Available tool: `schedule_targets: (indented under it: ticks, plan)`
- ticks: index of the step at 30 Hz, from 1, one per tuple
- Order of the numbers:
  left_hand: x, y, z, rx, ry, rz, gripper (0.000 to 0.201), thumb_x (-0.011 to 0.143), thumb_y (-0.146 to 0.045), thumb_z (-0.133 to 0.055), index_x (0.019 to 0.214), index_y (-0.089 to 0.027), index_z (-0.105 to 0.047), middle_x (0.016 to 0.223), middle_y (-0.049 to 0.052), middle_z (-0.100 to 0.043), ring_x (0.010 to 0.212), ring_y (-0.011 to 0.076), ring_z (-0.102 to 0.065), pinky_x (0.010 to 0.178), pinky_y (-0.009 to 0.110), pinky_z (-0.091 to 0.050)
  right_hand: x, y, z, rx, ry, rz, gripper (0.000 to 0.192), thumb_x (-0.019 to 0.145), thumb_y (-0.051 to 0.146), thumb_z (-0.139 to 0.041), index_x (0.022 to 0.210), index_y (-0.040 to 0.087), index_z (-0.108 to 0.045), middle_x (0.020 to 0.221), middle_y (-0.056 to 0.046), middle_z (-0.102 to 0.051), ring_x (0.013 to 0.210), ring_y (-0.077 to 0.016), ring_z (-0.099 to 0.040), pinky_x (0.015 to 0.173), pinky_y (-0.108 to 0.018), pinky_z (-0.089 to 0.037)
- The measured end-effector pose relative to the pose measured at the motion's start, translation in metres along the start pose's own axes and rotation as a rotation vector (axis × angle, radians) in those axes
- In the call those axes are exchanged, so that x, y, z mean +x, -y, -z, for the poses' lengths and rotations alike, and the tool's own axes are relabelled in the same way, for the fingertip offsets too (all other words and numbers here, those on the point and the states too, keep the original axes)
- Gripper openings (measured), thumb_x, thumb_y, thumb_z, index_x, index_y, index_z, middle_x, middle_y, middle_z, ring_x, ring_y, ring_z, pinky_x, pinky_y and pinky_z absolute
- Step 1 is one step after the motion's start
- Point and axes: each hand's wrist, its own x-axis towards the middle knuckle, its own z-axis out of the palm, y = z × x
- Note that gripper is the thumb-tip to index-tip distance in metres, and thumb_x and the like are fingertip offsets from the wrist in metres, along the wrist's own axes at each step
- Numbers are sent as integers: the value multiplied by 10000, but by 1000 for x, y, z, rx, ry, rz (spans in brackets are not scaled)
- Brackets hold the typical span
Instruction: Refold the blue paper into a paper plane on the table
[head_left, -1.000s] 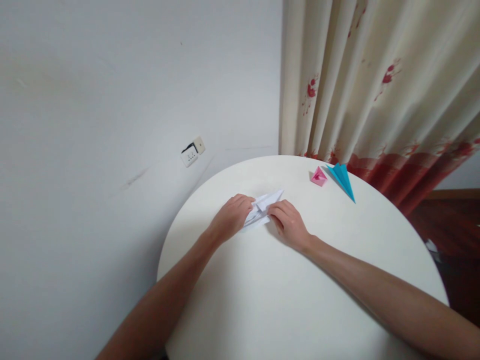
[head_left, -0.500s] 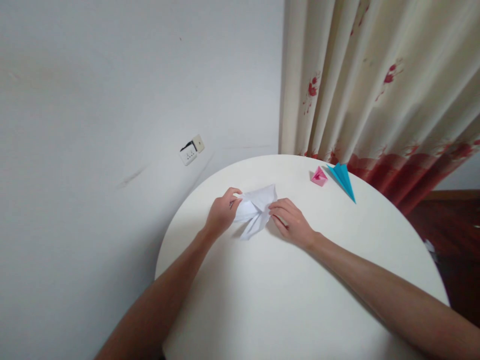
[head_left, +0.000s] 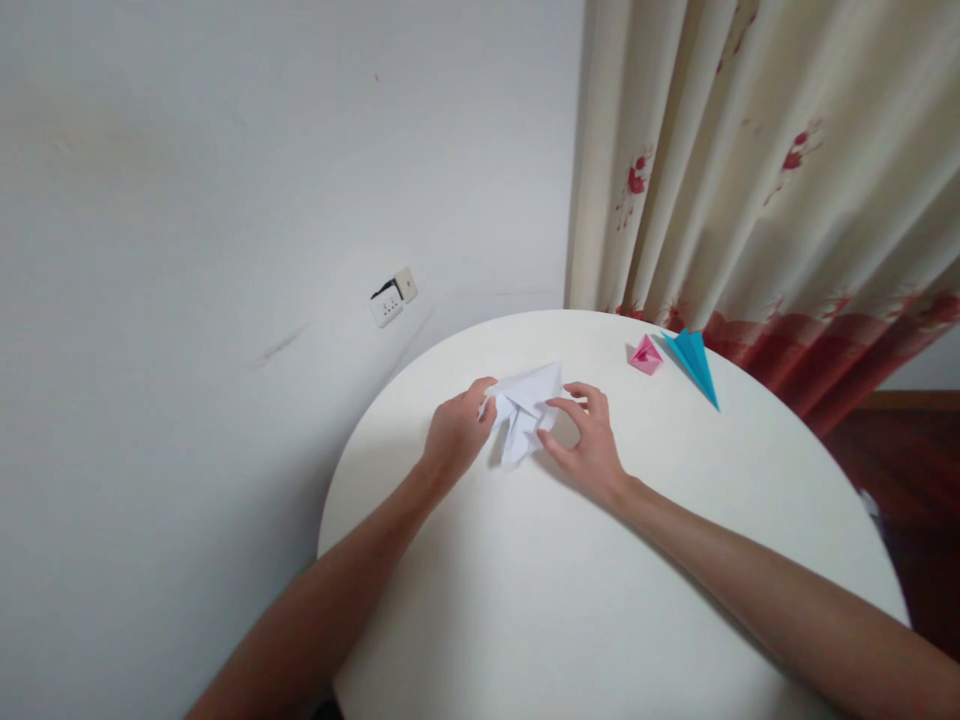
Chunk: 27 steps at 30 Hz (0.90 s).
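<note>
1. White folded paper (head_left: 536, 383) lay mid-bench (head_left: 555, 580), between left hand (head_left: 459, 425) and right hand (head_left: 592, 445), flaps partly spread.
2. Left grip was clamped on the paper's left end.
3. Right grip was apart, thumb and fingers curved at the paper's right edge; contact unclear.
4. Pink origami piece (head_left: 646, 354) sat near the bench's far edge; blue folded paper (head_left: 694, 365) lay just beside it, to the right.

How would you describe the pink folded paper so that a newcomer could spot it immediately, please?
Find the round white table and look along its far edge, by the curtain. The pink folded paper lies there, just left of the blue folded paper. It is small and compact, whereas its blue neighbour is longer and tapers to a point.
</note>
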Motion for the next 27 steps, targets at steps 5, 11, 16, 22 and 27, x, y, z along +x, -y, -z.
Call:
schedule_targets:
  ticks: [5,11,16,22,27]
  plan:
    - [9,11,1,-141,-64,130,276,841,-220,-597,1111,-224,-649,637,-47,-635,543,143,-608,591,221,-447,-4,8,7,8,164,236,422,889,356,-682,1297,283,-604,1442,-130,-471,1246,-308,-502,987,-477,-484]
    - [10,10,3,-220,-30,185,290,784,-231,-602,1071,-218,-644,538,-88,-563,489,139,-586,585,225,-446,-7,22,5,-143,471,424,513,955,382,-630,1440,310,-478,1521,-114,-474,1106,-260,-612,927,-417,-519]
    - [7,3,6,-284,17,227,294,762,-238,-609,1052,-216,-651,527,-95,-547,480,127,-579,568,216,-445,-2,21,2,-278,448,350,192,944,253,-614,1132,234,-651,1197,-114,-667,996,-258,-629,817,-375,-516]
    - [11,4,-3,-718,-53,441,378,813,-287,-572,1181,-203,-552,988,38,-717,582,118,-648,468,204,-454,1,2,5,-73,222,178,133,931,176,-515,914,223,-638,922,-71,-681,843,-209,-623,748,-322,-489]
    - [6,-2,-11,-794,-353,276,280,933,-356,-518,1173,-210,-517,1145,84,-623,865,154,-673,654,254,-556,11,-3,8,172,-33,-214,144,899,337,-614,826,217,-642,704,11,-614,604,-150,-539,558,-269,-433]
